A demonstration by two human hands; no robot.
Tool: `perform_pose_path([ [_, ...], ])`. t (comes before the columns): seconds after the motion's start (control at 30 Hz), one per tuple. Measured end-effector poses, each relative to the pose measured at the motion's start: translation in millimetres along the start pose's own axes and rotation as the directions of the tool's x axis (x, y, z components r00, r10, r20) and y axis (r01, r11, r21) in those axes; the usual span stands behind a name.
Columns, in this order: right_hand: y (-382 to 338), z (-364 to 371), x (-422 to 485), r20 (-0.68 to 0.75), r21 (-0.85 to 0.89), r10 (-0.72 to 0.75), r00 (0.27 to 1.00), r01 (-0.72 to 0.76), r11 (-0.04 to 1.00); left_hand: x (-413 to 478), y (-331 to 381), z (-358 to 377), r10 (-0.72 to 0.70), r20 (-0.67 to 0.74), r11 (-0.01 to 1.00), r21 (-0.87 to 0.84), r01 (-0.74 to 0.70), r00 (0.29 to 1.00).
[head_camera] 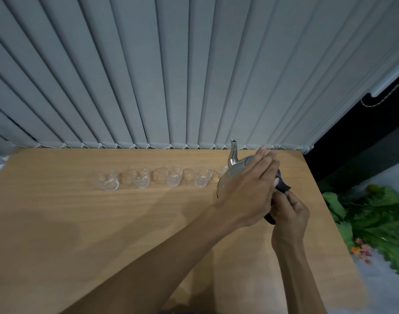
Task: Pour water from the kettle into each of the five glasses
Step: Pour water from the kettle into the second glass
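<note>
R hand (289,217) grips kettle (233,171) handle; L hand (250,189) lies flat, fingers open, atop kettle. Glasses (172,176) line up left of kettle.

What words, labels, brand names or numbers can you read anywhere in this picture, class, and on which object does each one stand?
None can be read.
Kettle: no marking shows on the steel; hands cover much of it.
Glasses: plain and clear.
Table and blinds: no print.
</note>
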State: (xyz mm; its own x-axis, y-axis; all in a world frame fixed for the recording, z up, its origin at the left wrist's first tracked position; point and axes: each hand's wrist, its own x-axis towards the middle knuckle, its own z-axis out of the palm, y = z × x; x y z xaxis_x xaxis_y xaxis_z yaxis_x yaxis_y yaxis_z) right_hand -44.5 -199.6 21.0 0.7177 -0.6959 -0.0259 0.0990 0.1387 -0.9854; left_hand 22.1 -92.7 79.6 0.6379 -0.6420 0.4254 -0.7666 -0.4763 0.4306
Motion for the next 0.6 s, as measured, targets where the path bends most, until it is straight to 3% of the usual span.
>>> perform_pose_path([
  [0.3, 27.3, 17.8, 1.2, 0.032, -0.246, 0.115, 0.993, -0.104, 0.964, -24.6, -47.5, 8.5, -0.157, 0.180, 0.954, -0.228, 0.196, 0.971],
  [0.6, 18.0, 41.0, 13.4, 0.077, -0.609, 0.167, 0.983, -0.086, 0.789, -34.4, -85.3, 20.9, -0.295, 0.321, 0.827, -0.386, 0.409, 0.900],
])
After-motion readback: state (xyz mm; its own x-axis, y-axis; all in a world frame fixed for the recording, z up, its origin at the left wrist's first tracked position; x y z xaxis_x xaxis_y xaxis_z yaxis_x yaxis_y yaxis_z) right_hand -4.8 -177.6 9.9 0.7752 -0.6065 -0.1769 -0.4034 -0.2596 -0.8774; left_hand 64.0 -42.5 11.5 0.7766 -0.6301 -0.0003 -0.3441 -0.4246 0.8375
